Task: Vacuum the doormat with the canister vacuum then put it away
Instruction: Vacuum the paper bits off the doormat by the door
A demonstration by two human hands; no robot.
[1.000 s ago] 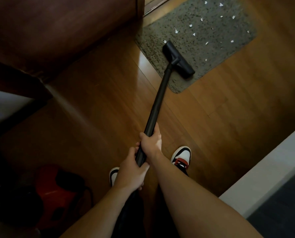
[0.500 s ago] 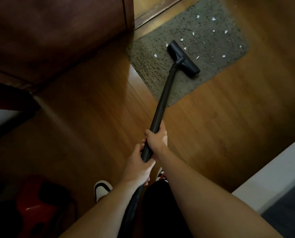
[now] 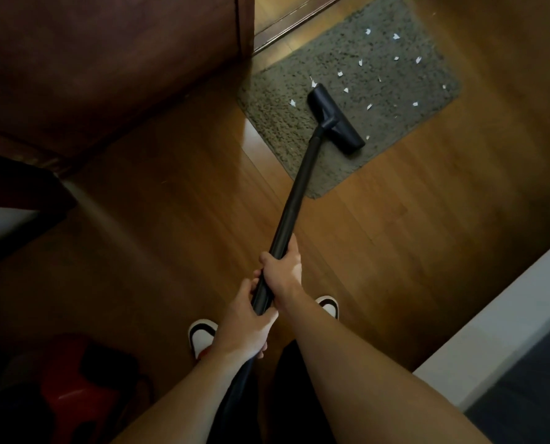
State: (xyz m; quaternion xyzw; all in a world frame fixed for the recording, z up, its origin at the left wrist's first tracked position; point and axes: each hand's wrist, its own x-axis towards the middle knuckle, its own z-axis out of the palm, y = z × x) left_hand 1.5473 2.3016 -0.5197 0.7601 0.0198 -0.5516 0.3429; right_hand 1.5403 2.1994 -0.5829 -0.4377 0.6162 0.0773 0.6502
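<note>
Black wand (image 3: 294, 200) gripped, nozzle (image 3: 336, 118) on doormat (image 3: 395, 94)

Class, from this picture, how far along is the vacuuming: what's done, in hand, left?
Done: near strip of the doormat looks scrap-free. In hand: the left hand and right hand grip the wand, floor head on the mat. Left: white scraps around and beyond it, then storing the red canister.

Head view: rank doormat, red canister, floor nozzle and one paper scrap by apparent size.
1. doormat, even with its far end cropped.
2. red canister; it is nearer the camera and in shadow, so its edges are unsure.
3. floor nozzle.
4. paper scrap, by far the smallest.
</note>
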